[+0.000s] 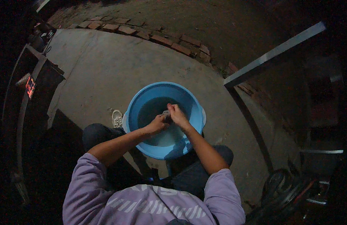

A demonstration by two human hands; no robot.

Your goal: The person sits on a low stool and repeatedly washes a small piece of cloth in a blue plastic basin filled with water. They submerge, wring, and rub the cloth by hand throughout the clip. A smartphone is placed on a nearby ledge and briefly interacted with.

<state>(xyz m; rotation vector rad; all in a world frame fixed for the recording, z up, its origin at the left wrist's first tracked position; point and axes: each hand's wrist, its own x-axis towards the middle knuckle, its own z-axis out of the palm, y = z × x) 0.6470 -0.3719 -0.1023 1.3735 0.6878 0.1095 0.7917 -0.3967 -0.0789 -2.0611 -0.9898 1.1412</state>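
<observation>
A round light-blue plastic basin stands on the ground between my knees, with cloudy water in it. Over the basin, my left hand grips a small greyish wet cloth. My right hand is closed on the same cloth from the other side, close against the left. Most of the cloth is hidden by the fingers, so its kind is hard to tell. The far part of the basin's inside lies in dark shade.
Concrete paving surrounds the basin, edged by a row of red bricks with bare soil beyond. A metal post rises at the right. Coiled hose or cable lies lower right. Dark furniture stands left.
</observation>
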